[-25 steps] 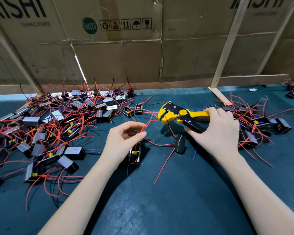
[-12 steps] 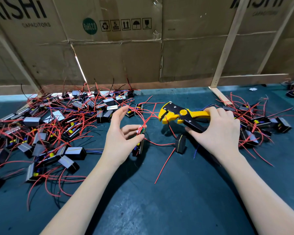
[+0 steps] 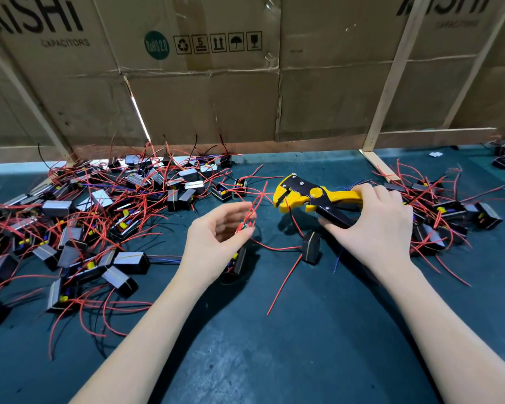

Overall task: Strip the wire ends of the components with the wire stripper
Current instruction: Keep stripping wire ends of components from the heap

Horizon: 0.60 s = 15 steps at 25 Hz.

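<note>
My right hand (image 3: 373, 225) grips the handles of the yellow and black wire stripper (image 3: 309, 196), whose jaws point left just above the mat. My left hand (image 3: 216, 240) pinches a bundle of red wires (image 3: 252, 212) between thumb and fingertips, a short way left of the jaws. Those wires run down to a small black component (image 3: 239, 262) that hangs partly behind my left palm. Another black component (image 3: 311, 246) stands on the mat under the stripper, with a red wire (image 3: 283, 287) trailing toward me.
A big heap of black components with red wires (image 3: 94, 228) covers the left of the dark green mat (image 3: 274, 360). A smaller heap (image 3: 449, 217) lies right of my right hand. Cardboard sheets (image 3: 216, 91) and a wooden post (image 3: 391, 83) close off the back.
My left hand has lifted the red wires from the mat and gathered them at its fingertips, nearer the stripper jaws. The right hand and the stripper have stayed in place.
</note>
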{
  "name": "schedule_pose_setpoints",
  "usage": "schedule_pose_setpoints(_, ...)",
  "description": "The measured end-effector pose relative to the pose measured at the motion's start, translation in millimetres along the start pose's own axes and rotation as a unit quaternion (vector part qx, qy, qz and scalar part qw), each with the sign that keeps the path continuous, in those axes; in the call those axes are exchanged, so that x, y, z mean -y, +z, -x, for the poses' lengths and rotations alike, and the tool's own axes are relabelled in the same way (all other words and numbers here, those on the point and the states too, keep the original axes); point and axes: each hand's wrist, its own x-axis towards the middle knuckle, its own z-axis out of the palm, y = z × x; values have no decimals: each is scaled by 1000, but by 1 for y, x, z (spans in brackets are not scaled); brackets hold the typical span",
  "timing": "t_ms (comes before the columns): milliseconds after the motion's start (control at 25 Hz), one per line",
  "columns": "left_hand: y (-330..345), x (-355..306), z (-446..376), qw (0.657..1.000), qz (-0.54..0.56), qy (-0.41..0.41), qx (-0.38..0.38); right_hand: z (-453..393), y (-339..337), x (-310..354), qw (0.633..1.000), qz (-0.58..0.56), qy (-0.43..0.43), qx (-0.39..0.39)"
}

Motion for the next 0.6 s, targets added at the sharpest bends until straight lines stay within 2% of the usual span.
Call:
schedule_pose_setpoints(120,3,0,3,999,-43,14,-28,1,-2,4,1000,-24,-2,-12)
schedule_pose_setpoints(600,5,1,2,995,-102,14,-15,5,-2,15,999,-46,-10,-26)
